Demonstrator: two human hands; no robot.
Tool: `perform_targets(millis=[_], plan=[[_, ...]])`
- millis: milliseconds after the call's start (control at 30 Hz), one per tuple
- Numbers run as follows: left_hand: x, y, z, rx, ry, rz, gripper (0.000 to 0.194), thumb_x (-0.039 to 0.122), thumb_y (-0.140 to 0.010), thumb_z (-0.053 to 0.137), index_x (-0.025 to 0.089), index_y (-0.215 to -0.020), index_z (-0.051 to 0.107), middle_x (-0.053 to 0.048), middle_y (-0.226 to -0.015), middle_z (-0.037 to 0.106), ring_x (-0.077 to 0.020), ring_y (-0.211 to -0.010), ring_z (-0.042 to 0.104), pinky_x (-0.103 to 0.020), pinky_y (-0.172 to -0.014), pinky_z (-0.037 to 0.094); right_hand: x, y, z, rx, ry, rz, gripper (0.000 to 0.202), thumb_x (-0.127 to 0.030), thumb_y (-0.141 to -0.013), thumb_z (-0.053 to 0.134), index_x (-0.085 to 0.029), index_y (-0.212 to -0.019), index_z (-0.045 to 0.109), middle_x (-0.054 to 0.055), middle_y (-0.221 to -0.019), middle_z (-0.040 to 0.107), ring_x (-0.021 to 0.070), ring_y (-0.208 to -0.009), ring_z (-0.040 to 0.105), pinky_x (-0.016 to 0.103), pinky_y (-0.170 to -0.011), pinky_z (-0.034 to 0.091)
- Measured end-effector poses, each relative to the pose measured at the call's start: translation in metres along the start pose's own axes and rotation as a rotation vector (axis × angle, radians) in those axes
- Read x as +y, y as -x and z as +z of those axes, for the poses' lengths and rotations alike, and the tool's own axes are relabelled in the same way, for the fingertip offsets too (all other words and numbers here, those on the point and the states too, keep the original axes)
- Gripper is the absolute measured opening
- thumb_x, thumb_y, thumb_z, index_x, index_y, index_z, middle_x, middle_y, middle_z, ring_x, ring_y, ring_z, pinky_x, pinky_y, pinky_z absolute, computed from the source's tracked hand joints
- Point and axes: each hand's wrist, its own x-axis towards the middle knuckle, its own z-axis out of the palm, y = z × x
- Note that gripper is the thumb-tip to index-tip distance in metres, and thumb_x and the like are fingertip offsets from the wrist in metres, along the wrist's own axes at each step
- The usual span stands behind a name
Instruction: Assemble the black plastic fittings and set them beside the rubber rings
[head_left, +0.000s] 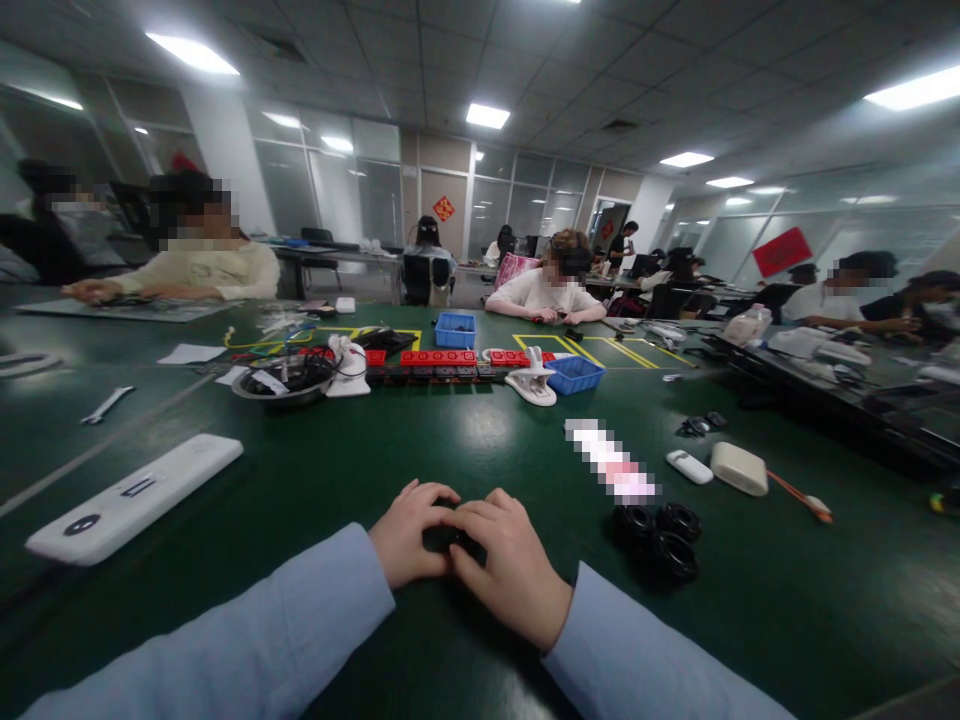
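My left hand (414,530) and my right hand (510,562) meet low over the green table, fingertips touching. Both curl around a small black object (447,537), mostly covered by the fingers, so its kind cannot be made out. Just to the right of my right hand lie several round black coil-like rings (676,556). Above them rests a flat item blurred out by pixels (611,462).
A long white device (139,498) and a wrench (107,405) lie left. Across the middle stand a metal bowl of cables (283,390), red blocks (439,358), a white clip-like stand (534,380) and a blue bin (576,374). A white case (739,468) lies right. People sit beyond.
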Motion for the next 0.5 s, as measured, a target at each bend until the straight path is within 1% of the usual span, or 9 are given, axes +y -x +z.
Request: perform_targets(millis=[67,200,367,500], plan=[[-0.0014,-0.0009,0.0001,-0.01,0.004,-0.008,0.038,0.028,-0.06,0.071,0.028,-0.098,0.067,-0.003,-0.115,0.055,-0.0287,-0.112,0.048,-0.056,-0.105,0.019,0.0002,-0.0006,-0.0002,-0.017,-0.022,-0.02,0.031,-0.01,-0.075,0.057,-0.024,-0.101,0.064,0.001,-0.094,0.067,0.017,-0.083,0.05,0.032,-0.075,0.036],[-0.0012,-0.0017,-0.0007,-0.024,0.005,-0.015,0.032,0.028,-0.059,0.072,0.029,-0.09,0.069,-0.001,-0.113,0.056,-0.0291,-0.111,0.048,-0.056,-0.104,0.02,0.0029,-0.0027,0.001,-0.032,-0.041,-0.051,0.025,-0.009,-0.07,0.058,-0.022,-0.089,0.067,0.0,-0.089,0.069,0.0169,-0.08,0.049,0.032,-0.074,0.036],[0.001,-0.0009,-0.0013,-0.019,-0.009,0.007,0.032,0.029,-0.059,0.073,0.031,-0.091,0.069,-0.001,-0.112,0.057,-0.0278,-0.11,0.048,-0.055,-0.104,0.021,0.003,-0.0035,0.0014,-0.062,-0.069,-0.117,0.029,-0.006,-0.065,0.055,-0.021,-0.086,0.067,-0.002,-0.089,0.068,0.0167,-0.08,0.047,0.031,-0.075,0.035],[0.0018,-0.0003,-0.0016,-0.016,-0.007,0.013,0.038,0.032,-0.059,0.074,0.03,-0.096,0.068,-0.002,-0.112,0.057,-0.0281,-0.11,0.049,-0.056,-0.104,0.02,0.0003,-0.0026,-0.0003,-0.094,-0.061,-0.134,0.031,-0.004,-0.065,0.053,-0.021,-0.087,0.066,-0.001,-0.092,0.068,0.0177,-0.082,0.045,0.032,-0.073,0.035]])
